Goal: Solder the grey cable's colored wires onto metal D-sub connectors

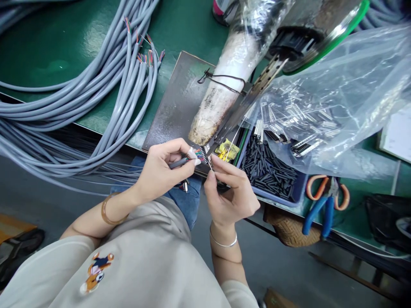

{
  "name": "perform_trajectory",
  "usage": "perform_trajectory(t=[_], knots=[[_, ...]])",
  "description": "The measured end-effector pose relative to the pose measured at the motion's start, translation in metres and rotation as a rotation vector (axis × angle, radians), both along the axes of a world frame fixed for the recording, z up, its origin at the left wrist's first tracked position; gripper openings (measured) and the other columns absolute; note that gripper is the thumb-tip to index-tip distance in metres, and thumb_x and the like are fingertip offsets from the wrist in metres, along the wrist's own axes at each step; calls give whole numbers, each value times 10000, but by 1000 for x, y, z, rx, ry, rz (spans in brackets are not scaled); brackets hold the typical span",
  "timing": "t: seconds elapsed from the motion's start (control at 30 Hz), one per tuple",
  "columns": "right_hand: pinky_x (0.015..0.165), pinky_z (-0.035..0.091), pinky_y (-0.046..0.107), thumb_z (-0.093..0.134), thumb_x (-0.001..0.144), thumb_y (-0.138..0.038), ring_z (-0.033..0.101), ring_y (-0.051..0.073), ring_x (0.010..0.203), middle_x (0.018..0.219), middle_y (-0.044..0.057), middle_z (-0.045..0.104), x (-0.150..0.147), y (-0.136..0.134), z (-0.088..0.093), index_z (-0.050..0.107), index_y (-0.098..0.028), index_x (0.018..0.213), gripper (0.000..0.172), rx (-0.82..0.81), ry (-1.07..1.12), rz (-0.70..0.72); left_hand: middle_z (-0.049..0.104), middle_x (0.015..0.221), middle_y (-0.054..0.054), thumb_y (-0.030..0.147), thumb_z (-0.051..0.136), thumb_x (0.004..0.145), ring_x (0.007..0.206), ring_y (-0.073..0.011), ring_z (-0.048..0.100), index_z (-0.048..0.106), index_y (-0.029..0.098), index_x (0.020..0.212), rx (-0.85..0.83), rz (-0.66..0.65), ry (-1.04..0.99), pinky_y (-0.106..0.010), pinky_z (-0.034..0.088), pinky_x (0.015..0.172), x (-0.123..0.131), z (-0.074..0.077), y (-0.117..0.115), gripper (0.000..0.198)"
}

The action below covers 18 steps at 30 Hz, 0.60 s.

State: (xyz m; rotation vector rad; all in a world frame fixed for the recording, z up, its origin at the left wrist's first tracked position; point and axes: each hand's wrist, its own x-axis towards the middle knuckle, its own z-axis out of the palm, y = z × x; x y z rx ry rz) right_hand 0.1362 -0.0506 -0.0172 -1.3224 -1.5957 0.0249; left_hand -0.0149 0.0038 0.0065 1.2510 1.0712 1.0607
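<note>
My left hand (168, 164), with white wraps on its fingertips, pinches a grey cable (177, 163). The cable's thin coloured wires (199, 155) fan out at a small metal connector (206, 150). A soldering iron (239, 110) slants down from above, its tip end close to the connector; whether they touch I cannot tell. Thumb and fingers of my right hand (229, 188) are closed on a thin strand of solder wire (231, 144) just right of the connector. A yellow sponge (228, 149) lies behind my right fingers.
Many grey cables (105, 98) with stripped ends lie at left. A scorched white tube (221, 81) hangs over a dark plate (173, 102). At right are a blue tray (300, 192) of black sleeves, a plastic bag (353, 77) of connectors, blue-handled pliers (321, 211) and orange-handled scissors (316, 187).
</note>
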Motion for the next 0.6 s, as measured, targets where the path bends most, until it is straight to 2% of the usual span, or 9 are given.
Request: perform_trajectory(t=[0.2, 0.33, 0.6], knots=[[788, 645, 277, 743, 849, -67, 786, 162, 921, 1056, 41, 812, 2, 4, 5, 641, -224, 958, 216, -1, -46, -6, 634, 652, -5, 171, 758, 778, 550, -69, 525, 657, 152, 725, 11, 27, 34, -181, 382, 491, 1, 3, 0, 115], [823, 641, 280, 757, 837, -58, 787, 165, 934, 1054, 47, 813, 0, 5, 12, 652, -214, 946, 217, 7, -86, -14, 634, 657, -7, 165, 758, 776, 560, -74, 530, 657, 154, 721, 23, 44, 28, -189, 384, 494, 1, 8, 1, 115], [764, 642, 230, 755, 834, -77, 794, 150, 879, 1077, 79, 812, 1, 0, 11, 615, -204, 894, 198, 34, -156, 1, 649, 683, -18, 174, 751, 776, 592, -86, 565, 649, 153, 723, -2, 5, 33, -188, 418, 518, -2, 7, 1, 117]])
